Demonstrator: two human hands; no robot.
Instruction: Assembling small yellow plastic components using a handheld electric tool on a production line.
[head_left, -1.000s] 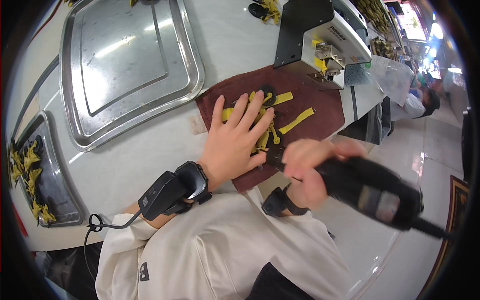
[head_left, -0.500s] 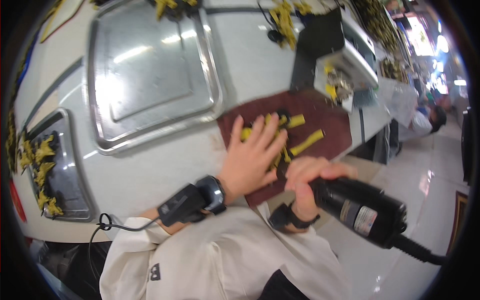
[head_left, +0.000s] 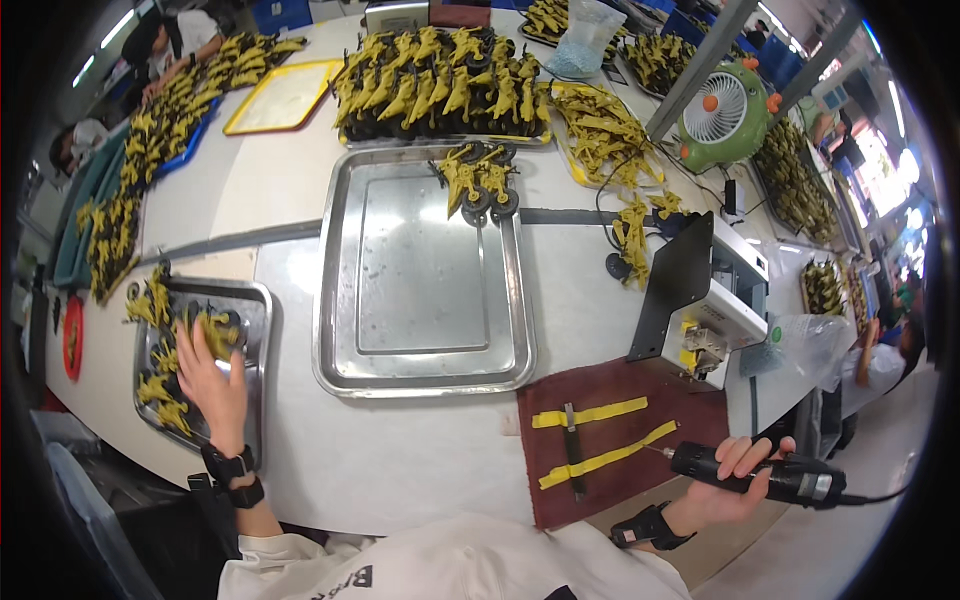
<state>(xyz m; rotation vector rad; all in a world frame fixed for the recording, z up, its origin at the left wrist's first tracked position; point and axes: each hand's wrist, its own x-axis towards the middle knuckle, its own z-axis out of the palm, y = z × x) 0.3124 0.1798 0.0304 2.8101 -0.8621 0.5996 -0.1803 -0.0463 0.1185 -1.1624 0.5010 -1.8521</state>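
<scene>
Holds the left hand (head_left: 210,380) over a small steel tray (head_left: 260,385) at the left end of the table (head_left: 400,450), with fingers straight and spread and the thumb apart, right at a blurred yellow-and-black wheeled assembly (head_left: 222,335); cannot tell whether grasping it or only touching it. Has further yellow assemblies (head_left: 165,412) in the same tray, along its left side. In the right hand (head_left: 735,475), grips a black corded electric screwdriver (head_left: 815,484), with fingers closed round the barrel and the bit pointing left, just beside the right end of the lower yellow strip (head_left: 610,456). Lying on the maroon cloth (head_left: 690,400) with it, the upper yellow strip (head_left: 610,409) and a narrow dark bar (head_left: 573,447) crossing both. Standing at the back edge of the cloth, a boxy black-and-white machine (head_left: 672,285). Between the hands and farther back, a large steel tray (head_left: 420,290), mostly bare, with a small cluster of wheeled assemblies (head_left: 478,182) at its far right corner. Behind that, closely packed rows of yellow-and-black assemblies (head_left: 440,85), and to their right a green fan (head_left: 720,110).
</scene>
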